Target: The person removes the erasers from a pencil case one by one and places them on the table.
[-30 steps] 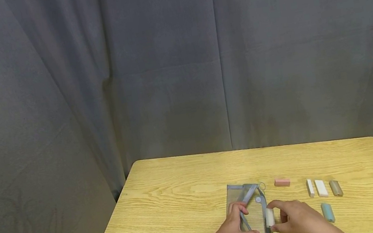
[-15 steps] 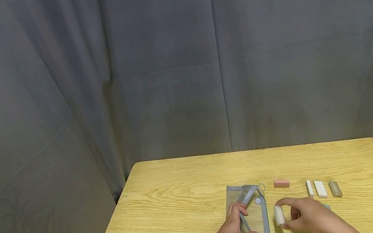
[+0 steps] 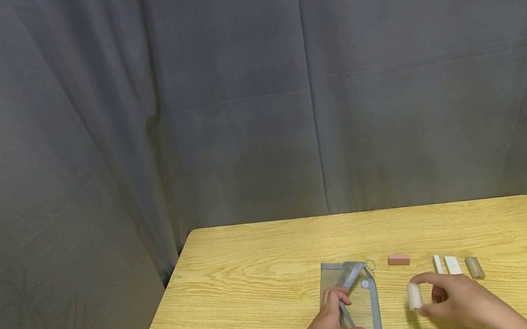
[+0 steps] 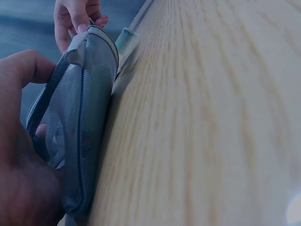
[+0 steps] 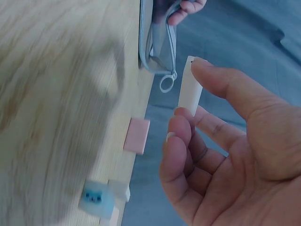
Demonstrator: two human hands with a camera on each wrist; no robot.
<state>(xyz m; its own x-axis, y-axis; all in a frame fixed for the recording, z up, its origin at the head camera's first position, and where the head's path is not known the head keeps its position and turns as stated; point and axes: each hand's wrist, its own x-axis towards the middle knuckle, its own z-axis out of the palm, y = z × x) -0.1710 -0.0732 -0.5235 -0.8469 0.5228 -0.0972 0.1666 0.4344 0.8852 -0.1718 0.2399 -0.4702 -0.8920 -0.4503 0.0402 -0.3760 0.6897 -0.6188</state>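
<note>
My left hand [image 3: 324, 327] holds the open edge of a grey-blue mesh zip pouch [image 3: 363, 310] lying on the table; its thumb and fingers spread the mouth. In the left wrist view the pouch [image 4: 89, 108] shows its see-through mesh side. My right hand [image 3: 456, 297] pinches a white eraser [image 3: 414, 296] between thumb and fingertips, above the table to the right of the pouch. The right wrist view shows this eraser [image 5: 190, 89] held by its ends. A blue eraser with a small printed face [image 5: 96, 197] is hidden behind my right hand in the head view.
A pink eraser [image 3: 399, 259] lies beyond the pouch's ring pull [image 3: 370, 265]. Farther right on the wooden table [image 3: 239, 280] are two white blocks, a narrow one [image 3: 437, 264] and a wider one [image 3: 452, 265], and a grey-brown eraser [image 3: 474, 267]. Grey curtains [image 3: 245, 105] hang behind.
My right hand has moved rightward from the pouch's right edge, carrying the white eraser. It now covers the blue eraser in the head view. My left hand stays on the pouch.
</note>
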